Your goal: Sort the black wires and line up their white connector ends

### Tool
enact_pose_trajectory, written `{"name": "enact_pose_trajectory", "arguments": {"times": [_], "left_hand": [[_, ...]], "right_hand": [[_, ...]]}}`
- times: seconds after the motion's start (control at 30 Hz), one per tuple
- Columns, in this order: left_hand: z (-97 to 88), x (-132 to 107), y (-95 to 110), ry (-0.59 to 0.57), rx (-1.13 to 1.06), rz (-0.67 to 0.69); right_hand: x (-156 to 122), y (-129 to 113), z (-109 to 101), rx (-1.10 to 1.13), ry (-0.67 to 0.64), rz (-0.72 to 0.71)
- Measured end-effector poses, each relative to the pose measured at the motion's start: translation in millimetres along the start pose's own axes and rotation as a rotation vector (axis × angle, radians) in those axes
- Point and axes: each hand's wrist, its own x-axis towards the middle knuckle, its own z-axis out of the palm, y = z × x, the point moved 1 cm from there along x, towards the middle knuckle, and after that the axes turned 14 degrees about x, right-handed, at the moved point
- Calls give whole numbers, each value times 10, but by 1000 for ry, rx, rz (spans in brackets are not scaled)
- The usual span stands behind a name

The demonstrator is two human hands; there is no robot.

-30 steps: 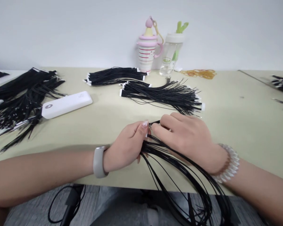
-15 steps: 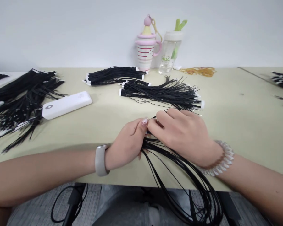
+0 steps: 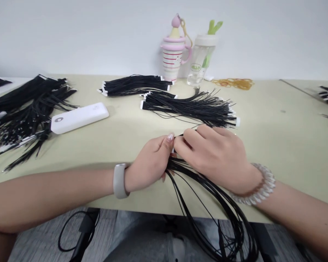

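Observation:
My left hand is closed around one end of a bundle of thin black wires, thumb on top. From that grip the wires arc right and hang down past the table's front edge. My right hand is closed too, knuckles up, its fingertips meeting my left thumb at the wire ends. Part of a black wire shows above its fingers, and a small white piece shows between the two hands. The fingertips hide most of what they pinch. Just beyond lies another bundle of black wires with white connectors.
A further wire bundle lies behind, and a large heap of wires covers the left side. A white power bank rests beside that heap. Against the wall stand a striped cup and a clear bottle, near yellow rubber bands.
The view has shifted a little, so most things sit slightly further right. Both hands keep their grip at the wire ends, and the right fingers have moved only slightly.

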Motion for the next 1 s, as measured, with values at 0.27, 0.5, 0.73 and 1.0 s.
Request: {"name": "enact_pose_trajectory", "arguments": {"times": [0.27, 0.5, 0.73, 1.0], "left_hand": [[-23, 6, 44, -94, -149, -129], [-7, -1, -5, -93, -182, -152], [-13, -16, 31, -92, -156, -127], [-12, -7, 3, -51, -83, -47]], "right_hand": [[-29, 112, 14, 110, -119, 94], [-108, 195, 87, 427, -80, 240], [-80, 146, 30, 388, -89, 227], [-55, 67, 29, 50, -40, 27]]}}
